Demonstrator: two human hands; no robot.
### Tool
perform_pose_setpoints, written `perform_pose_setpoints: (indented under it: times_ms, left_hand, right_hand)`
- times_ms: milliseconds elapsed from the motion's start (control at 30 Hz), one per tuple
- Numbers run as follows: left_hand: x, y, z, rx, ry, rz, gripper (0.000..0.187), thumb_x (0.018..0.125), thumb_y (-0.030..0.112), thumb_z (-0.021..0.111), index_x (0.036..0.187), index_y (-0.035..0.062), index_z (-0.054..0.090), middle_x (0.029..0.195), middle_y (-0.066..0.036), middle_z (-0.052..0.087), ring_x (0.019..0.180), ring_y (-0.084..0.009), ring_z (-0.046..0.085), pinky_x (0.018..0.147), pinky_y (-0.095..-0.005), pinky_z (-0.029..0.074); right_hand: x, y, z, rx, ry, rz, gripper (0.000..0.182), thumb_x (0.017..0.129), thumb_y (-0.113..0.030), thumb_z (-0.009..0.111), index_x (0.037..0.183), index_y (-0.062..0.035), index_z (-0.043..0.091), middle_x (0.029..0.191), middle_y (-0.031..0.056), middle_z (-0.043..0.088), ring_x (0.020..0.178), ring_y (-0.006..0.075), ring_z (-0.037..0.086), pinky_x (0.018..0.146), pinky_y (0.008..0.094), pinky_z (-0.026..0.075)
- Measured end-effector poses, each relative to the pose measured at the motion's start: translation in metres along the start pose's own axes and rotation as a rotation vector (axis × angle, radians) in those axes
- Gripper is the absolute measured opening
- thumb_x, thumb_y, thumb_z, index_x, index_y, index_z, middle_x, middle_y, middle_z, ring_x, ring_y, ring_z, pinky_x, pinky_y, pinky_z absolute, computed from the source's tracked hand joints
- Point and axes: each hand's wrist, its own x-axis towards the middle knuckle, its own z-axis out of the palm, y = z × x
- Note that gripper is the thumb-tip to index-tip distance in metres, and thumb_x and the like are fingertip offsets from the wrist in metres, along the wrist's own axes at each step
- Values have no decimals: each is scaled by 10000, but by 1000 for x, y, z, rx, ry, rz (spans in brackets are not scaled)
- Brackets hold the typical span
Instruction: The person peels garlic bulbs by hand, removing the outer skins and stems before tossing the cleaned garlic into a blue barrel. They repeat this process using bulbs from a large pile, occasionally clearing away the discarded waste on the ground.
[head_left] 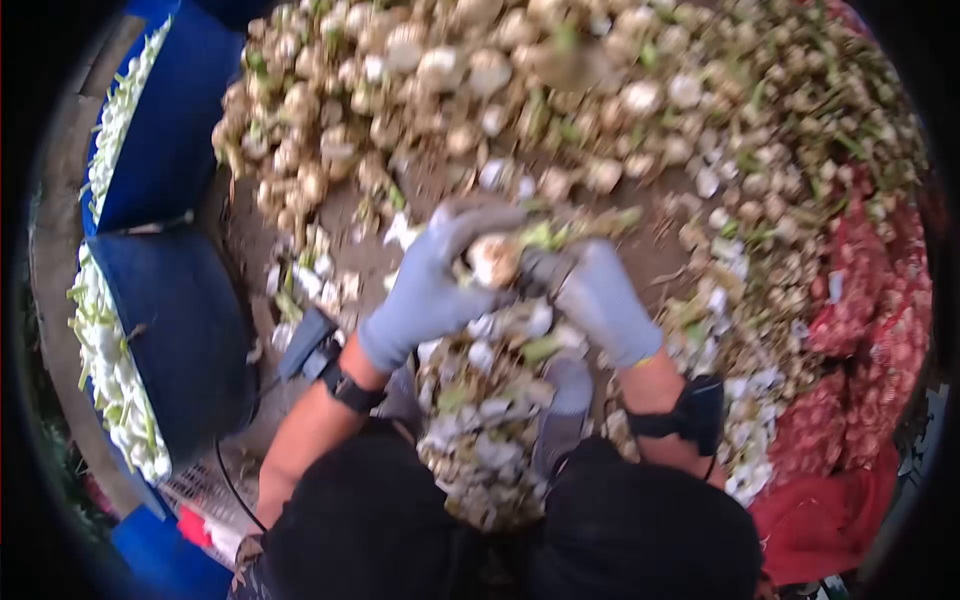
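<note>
Both gloved hands meet on one pale bulb (493, 258): the left hand (430, 290) curls over it, the right hand (595, 295) seems to pinch its side. Left of them, blue crates (185, 330) hold trimmed white-green pieces (110, 370). Beyond, a bulb heap (560, 90).

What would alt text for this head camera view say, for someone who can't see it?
Two grey-gloved hands, left hand and right hand, hold a pale bulb between them above a heap of peelings. A big pile of bulbs lies ahead, blue bins to the left, and red mesh sacks to the right.
</note>
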Motion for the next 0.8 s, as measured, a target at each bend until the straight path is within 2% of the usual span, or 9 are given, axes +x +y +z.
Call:
perform_pose_setpoints:
  times_ms: [167, 300, 367, 433, 567, 633, 667, 733, 800]
  left_hand:
    - [-9, -6, 15, -4, 20, -86, 531, 688, 158, 836, 1178, 112, 639, 1172, -115, 584, 1077, -256, 596, 916, -349, 483]
    - [-4, -6, 15, 163, 28, 85, 613, 690, 103, 818, 1258, 124, 588, 1176, -100, 584, 1080, -251, 595, 927, -344, 482]
    - [-6, -5, 15, -545, 94, -375, 756, 635, -14, 772, 1339, 100, 519, 1258, -93, 555, 1124, -213, 570, 941, -327, 471]
    - [-11, -11, 14, -778, 71, -479, 793, 684, 43, 744, 1406, 73, 420, 1266, -91, 549, 1066, -196, 585, 853, -300, 496]
    - [-14, -5, 20, -1317, 81, -689, 709, 838, 162, 630, 1467, 95, 312, 1023, -58, 629, 778, -109, 580, 633, -227, 452]
    - [-18, -10, 21, -1093, -45, -641, 737, 829, 134, 645, 1476, 93, 293, 1029, -62, 623, 803, -100, 579, 640, -219, 451]
    - [-19, -17, 20, -783, -124, -677, 770, 842, 116, 661, 1495, 86, 253, 1174, -84, 570, 948, -152, 585, 719, -235, 468]
    - [-18, -18, 33, -447, -73, -409, 808, 839, 153, 705, 1496, 81, 242, 1164, -96, 570, 973, -165, 617, 795, -243, 501]
    - [-23, -31, 25, -150, -106, -290, 809, 851, 205, 709, 1497, 78, 238, 1165, -97, 569, 986, -165, 621, 813, -246, 508]
  right_hand:
    - [11, 24, 5, 170, 50, 49, 240, 889, -161, 639, 864, 77, 658, 726, 95, 672, 601, 107, 610, 533, 251, 490]
    - [21, 38, -1, -332, 167, -50, 233, 870, -180, 613, 791, 37, 642, 697, 160, 660, 616, 275, 649, 585, 369, 511]
    - [21, 43, -4, -615, 225, -163, 236, 860, -194, 607, 768, 22, 636, 686, 183, 648, 622, 338, 647, 602, 421, 514]
    - [10, 32, -3, -999, 343, -379, 255, 840, -240, 616, 745, -3, 631, 728, 224, 630, 693, 431, 621, 678, 495, 507]
    - [13, 45, -7, -1126, 389, -495, 239, 875, -214, 621, 762, -4, 635, 766, 168, 669, 710, 349, 663, 659, 423, 517]
    - [12, 50, 6, 206, 158, -274, 181, 904, -159, 617, 842, 3, 670, 804, 91, 682, 698, 212, 662, 606, 315, 495]
    - [11, 47, 3, 208, 164, -277, 181, 904, -159, 617, 842, 3, 670, 804, 91, 682, 698, 212, 662, 606, 315, 495]
    - [9, 33, -2, 367, 98, -78, 157, 930, -100, 594, 958, 27, 682, 805, 46, 663, 654, 103, 605, 601, 235, 481]
    - [14, 41, -2, 349, 61, -100, 172, 926, -92, 593, 1000, 39, 676, 800, 56, 661, 628, 98, 587, 596, 236, 484]
